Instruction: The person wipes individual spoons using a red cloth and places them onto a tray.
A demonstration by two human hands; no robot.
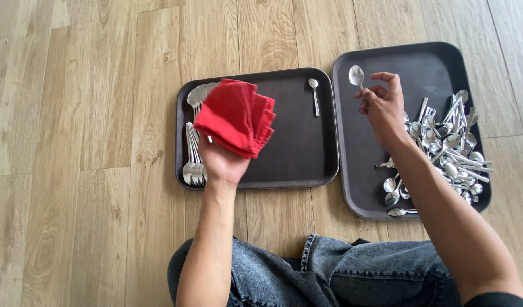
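The right hand [385, 105] pinches a single spoon [357, 76] by its handle, bowl up and clear of the loose spoon heap [446, 153] lying just right of those fingers on the right tray [358, 165]. The left hand [221, 162] has its fingers clenched under a folded red cloth [236, 116], raised over the left tray [298, 153], where sorted spoons [193, 153] lie just left of them and a lone spoon [314, 95] rests well to their right.

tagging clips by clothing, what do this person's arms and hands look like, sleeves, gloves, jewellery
Both forearms are bare, with no gloves, watch or rings to be seen on the left hand or the right hand. A dark sleeve edge shows at the right upper arm. The left arm shows no sleeve in view.
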